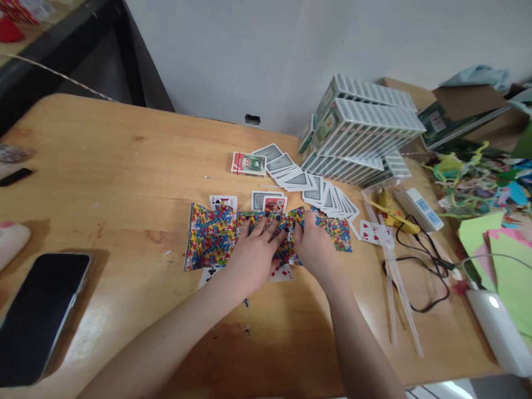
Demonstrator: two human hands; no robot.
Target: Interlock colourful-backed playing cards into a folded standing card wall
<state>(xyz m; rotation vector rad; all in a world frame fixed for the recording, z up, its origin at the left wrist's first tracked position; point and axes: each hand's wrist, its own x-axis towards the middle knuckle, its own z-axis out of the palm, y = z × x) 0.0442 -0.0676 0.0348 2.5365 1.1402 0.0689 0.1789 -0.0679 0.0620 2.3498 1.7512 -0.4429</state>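
Observation:
A strip of colourful patterned paper (211, 237) lies across the table with upright creases and a raised left end. Flat on its middle rests my left hand (256, 252), fingers spread. My right hand (316, 248) has its fingers curled at a crease on the right part of the strip, pinching the paper there; the fingertips are partly hidden. Playing cards stick out from around the paper: a jack of spades (223, 201) and a face-down card (261, 199) behind it, a clubs card (209, 275) and a diamonds card (283, 272) in front.
Behind lie a card box (248, 164) and a fan of face-down cards (295, 178). Stacked card boxes (366, 124) stand at the back right. On the right are clear plastic strips (399, 293), scissors (397, 215), a power strip (419, 208) and cables. A phone (44, 316) lies left.

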